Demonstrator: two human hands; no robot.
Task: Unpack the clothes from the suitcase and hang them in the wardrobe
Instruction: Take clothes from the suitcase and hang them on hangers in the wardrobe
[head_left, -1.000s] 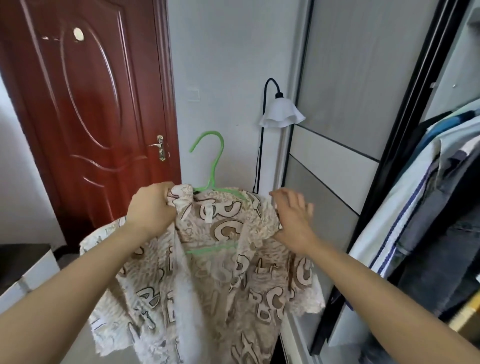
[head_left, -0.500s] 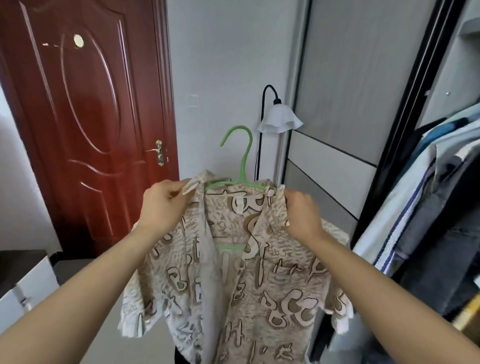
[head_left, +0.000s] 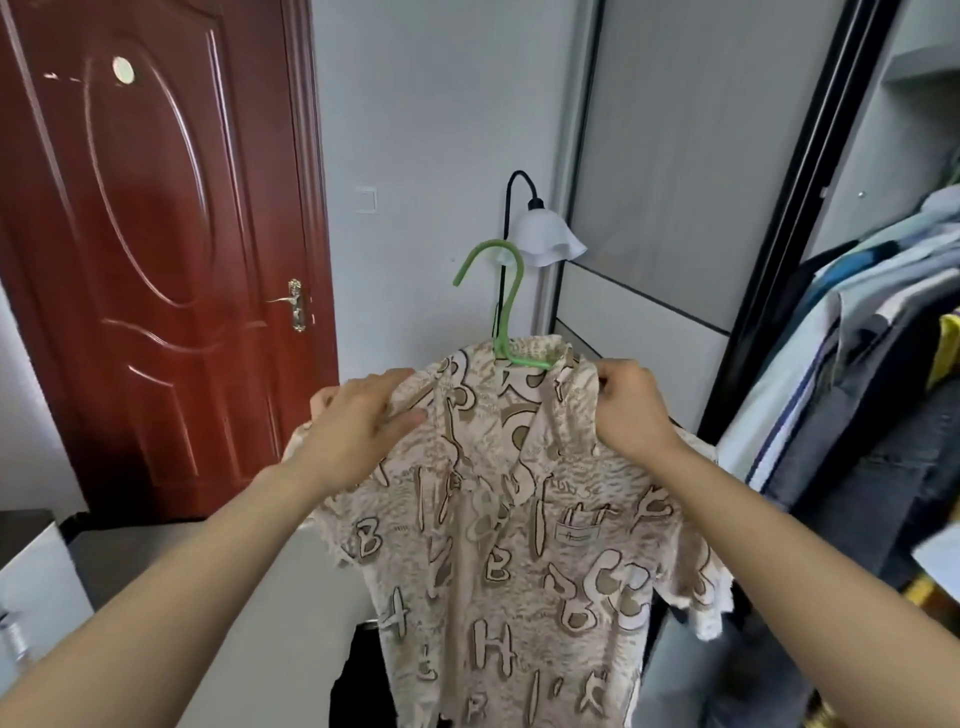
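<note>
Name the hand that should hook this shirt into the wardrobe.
Right, probably. The right hand grips the shirt beside the green hanger, nearest the hanging clothes; the left hand lies flat on it.

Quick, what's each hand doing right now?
Left hand: open, fingers fairly straight, resting on the shoulder of the shirt.
Right hand: closed, gripping the shirt near its collar.

One patterned shirt (head_left: 519, 545), one green hanger (head_left: 508, 312), two hands (head_left: 358, 423) (head_left: 631, 410), one door (head_left: 156, 260), one lamp (head_left: 545, 239)
</note>
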